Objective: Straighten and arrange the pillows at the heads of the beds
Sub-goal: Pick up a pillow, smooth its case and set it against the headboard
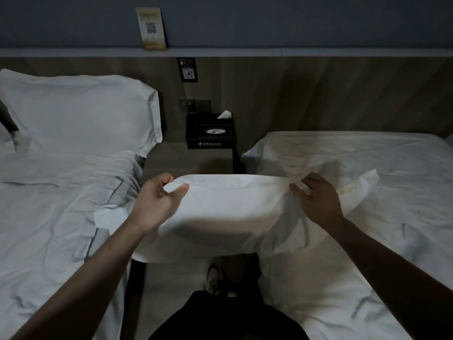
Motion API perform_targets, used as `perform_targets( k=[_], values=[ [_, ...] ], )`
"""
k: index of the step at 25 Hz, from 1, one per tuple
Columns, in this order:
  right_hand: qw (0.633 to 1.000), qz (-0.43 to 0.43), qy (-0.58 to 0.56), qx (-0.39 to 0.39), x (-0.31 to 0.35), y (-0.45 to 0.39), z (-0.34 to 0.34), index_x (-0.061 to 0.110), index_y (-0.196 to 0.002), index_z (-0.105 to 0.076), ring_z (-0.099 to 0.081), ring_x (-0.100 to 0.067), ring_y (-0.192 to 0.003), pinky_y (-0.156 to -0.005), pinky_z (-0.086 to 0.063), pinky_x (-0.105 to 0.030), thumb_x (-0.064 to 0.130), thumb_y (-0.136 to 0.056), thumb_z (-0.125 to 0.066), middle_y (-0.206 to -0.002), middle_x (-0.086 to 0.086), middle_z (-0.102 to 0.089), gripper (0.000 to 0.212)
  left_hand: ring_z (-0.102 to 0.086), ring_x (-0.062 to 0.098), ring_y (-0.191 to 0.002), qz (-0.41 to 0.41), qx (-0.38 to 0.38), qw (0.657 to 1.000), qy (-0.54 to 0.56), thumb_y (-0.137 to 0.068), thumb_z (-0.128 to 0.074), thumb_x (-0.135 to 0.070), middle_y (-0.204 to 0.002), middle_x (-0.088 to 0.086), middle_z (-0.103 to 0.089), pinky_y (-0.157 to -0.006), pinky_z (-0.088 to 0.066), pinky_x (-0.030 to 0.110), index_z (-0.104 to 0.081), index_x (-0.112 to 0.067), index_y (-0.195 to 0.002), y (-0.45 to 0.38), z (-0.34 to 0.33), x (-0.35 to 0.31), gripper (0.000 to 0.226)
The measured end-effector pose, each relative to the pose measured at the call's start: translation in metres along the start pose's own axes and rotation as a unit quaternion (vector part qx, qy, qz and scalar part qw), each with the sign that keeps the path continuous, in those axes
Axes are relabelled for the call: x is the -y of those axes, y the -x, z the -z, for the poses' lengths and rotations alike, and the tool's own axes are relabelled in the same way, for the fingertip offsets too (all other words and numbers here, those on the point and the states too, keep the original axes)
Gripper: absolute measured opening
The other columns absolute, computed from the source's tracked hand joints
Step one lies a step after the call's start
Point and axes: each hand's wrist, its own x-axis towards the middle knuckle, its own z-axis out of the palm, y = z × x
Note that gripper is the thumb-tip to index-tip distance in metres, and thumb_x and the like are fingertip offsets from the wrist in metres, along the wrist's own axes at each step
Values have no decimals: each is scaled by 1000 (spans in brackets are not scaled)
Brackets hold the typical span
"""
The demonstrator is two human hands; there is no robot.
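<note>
I hold a white pillow (228,212) up over the gap between two beds. My left hand (157,200) pinches its top left edge between thumb and fingers. My right hand (318,200) grips its top right part, fingers dug into the fabric, with a loose flap of the case sticking out to the right. A second white pillow (81,111) leans upright against the headboard of the left bed (49,204). The right bed (367,168) has a bare, wrinkled, stained sheet and no pillow at its head.
A wooden nightstand (188,158) stands between the beds with a black tissue box (210,132) on it. A card (152,28) stands on the ledge above the wooden headboard panel. My legs and a shoe (213,278) fill the narrow aisle below.
</note>
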Motion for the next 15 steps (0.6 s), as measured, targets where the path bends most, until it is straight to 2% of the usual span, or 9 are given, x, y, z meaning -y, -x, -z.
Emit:
perform_targets(
  k=[2, 5, 7, 12, 15],
  values=[
    [999, 15, 3, -29, 5, -27, -4, 10, -83, -77, -67, -23, -84, -81, -54, -37, 36, -96, -65, -90, -3, -70, 32, -33, 16, -57, 2, 9, 1000, 11, -93, -71, -25, -59, 0, -34, -53, -25, 29, -40, -18, -66, -33, 1, -6, 42],
    [999, -5, 10, -50, 13, -69, -3, 5, -79, -74, -63, -23, -77, -72, -47, -33, 28, -96, -69, -88, -7, -69, 29, -39, 15, -58, 12, 9, 1000, -7, -91, -72, -31, -58, -4, -39, -59, -32, 31, -42, -18, -66, -80, 2, -13, 42],
    [998, -26, -4, -50, 18, -96, -3, 5, -82, -74, -60, -22, -77, -73, -45, -33, 29, -99, -66, -91, -6, -67, 31, -43, 14, -58, 27, 5, 1000, -6, -90, -71, -36, -55, -8, -42, -62, -36, 32, -44, -19, -65, -105, -2, -19, 41],
    [997, -12, -43, -69, 6, -175, -21, 3, -79, -69, -64, -34, -79, -74, -49, -41, 31, -103, -57, -88, -12, -65, 39, -44, 9, -51, 38, -14, 999, 7, -88, -73, -36, -49, -9, -47, -54, -38, 27, -49, -19, -60, -159, -23, -37, 40],
    [997, 8, -16, -69, -17, -222, -40, 4, -79, -69, -65, -38, -75, -69, -48, -39, 36, -100, -52, -82, -16, -66, 43, -50, 4, -51, 65, 2, 998, 18, -85, -73, -40, -53, -9, -54, -54, -41, 27, -53, -18, -62, -194, -46, -39, 38]
  ],
)
